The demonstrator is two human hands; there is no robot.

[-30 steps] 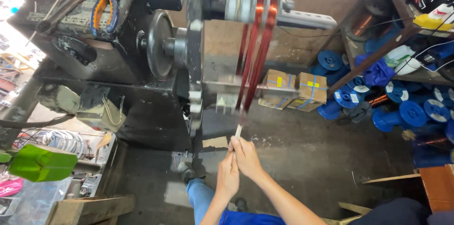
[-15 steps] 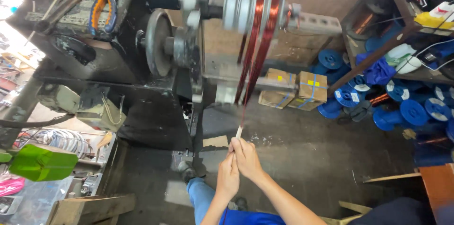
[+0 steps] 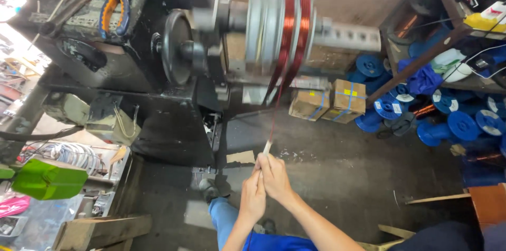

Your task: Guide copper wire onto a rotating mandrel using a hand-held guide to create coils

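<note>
Far left of the winding machine [image 3: 174,66] lies a green object [image 3: 50,180], and orange-blue pliers [image 3: 115,11] rest on top of the machine. Below the grooved winding form [image 3: 282,16], the left hand [image 3: 253,198] and right hand [image 3: 274,177] are pressed together, both clenched around a thin white tube [image 3: 267,147]. Copper wire [image 3: 276,93] runs from the tube up to the form. Right of the machine stand two cardboard boxes [image 3: 329,100] and blue spools [image 3: 448,119] on the floor.

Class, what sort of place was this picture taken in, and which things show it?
Probably a motor-coil winding workshop. A machine's grooved wheel carries copper wire that both hands guide, blue wire spools lie heaped beside a shelf, and pliers rest on the machine.
</note>
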